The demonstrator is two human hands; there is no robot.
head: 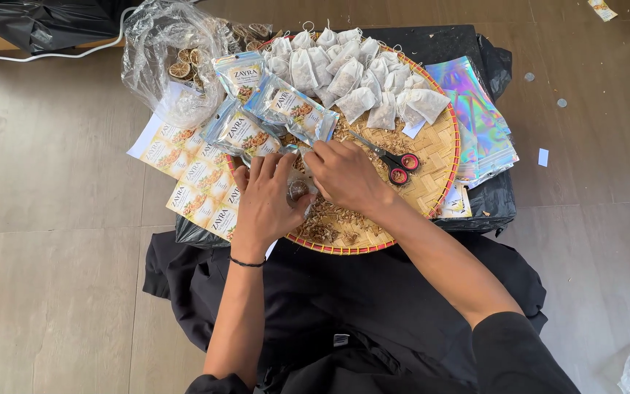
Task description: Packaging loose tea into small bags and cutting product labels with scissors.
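Both hands work close together over the round woven bamboo tray with a red rim (442, 157), which rests on a low table covered with black plastic (468, 44). The left hand (264, 201) lies with its fingers spread and bent over a small clear pouch (299, 191) with something dark inside; the fingers seem to press it down, but the hand covers most of it, so I cannot tell if they really grip it. The right hand (344, 175) is just beside, its fingers curled and pinched at the upper edge of the same pouch, as if holding or closing the opening. The pouch is at the near left part of the tray, between the two hands, on loose dry brown chips (333, 219). I judge the step in hand is the filling or sealing of this pouch; the next move asks for a steady hold on the opening so that nothing spills out. Behind the hands lie several finished clear pouches with printed labels (289, 109), a heap of small white drawstring bags (351, 69), and scissors with red and black handles (395, 162). Shiny holographic flat bags (475, 117) lie to the right, and sheets of printed labels (195, 182) to the left.
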